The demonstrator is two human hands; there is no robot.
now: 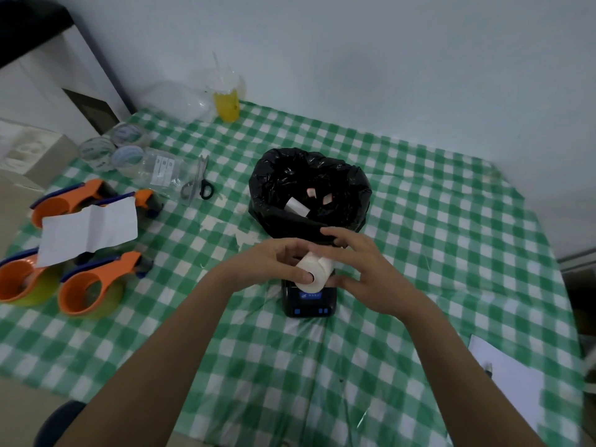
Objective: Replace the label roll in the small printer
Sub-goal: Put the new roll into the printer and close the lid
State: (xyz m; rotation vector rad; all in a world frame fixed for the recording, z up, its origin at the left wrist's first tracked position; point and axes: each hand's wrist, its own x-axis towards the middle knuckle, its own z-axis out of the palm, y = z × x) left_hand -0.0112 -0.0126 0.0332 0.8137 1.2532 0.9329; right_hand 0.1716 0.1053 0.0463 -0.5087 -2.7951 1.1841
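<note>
Above one printer point(309, 303), one label roll point(313, 270)

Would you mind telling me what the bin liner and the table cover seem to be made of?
The bin liner looks like thin black plastic film: glossy, crinkled, with small highlights. The table cover is probably plastic sheeting too, printed in green and white checks; it shows sheen and sharp creases, though coated cloth is possible.

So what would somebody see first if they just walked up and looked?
Probably the two hands in the middle: the left hand holds a white paper roll just above a small black printer, and the right hand helps. Right behind them stands a bin with a black bag with paper scraps inside. On the left of the green checked tablecloth sit bright orange tape holders.
</note>
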